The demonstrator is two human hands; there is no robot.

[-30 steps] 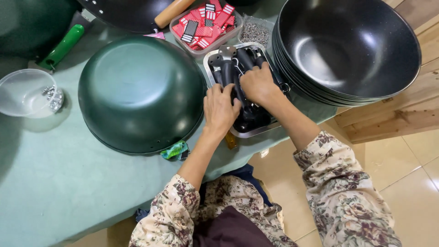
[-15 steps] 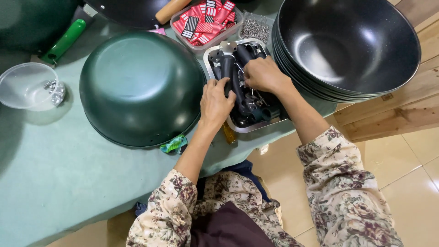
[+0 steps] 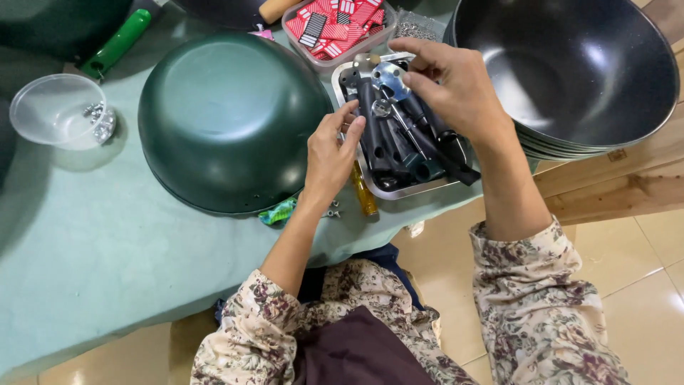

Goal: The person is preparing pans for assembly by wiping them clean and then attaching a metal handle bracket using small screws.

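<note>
The right hand is up over the shiny metal tray full of black pan handles, and its fingers pinch a small round silver metal piece. The left hand rests at the tray's left edge with its fingers loosely curled and holding nothing I can see, right beside the big dark green upside-down pan. A stack of black pans sits to the right, and a clear plastic cup with small screws stands far left on the pale green tablecloth.

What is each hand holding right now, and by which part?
The right hand pinches a small round metal disc by its edge above the metal tray. The left hand holds nothing clearly visible.
</note>
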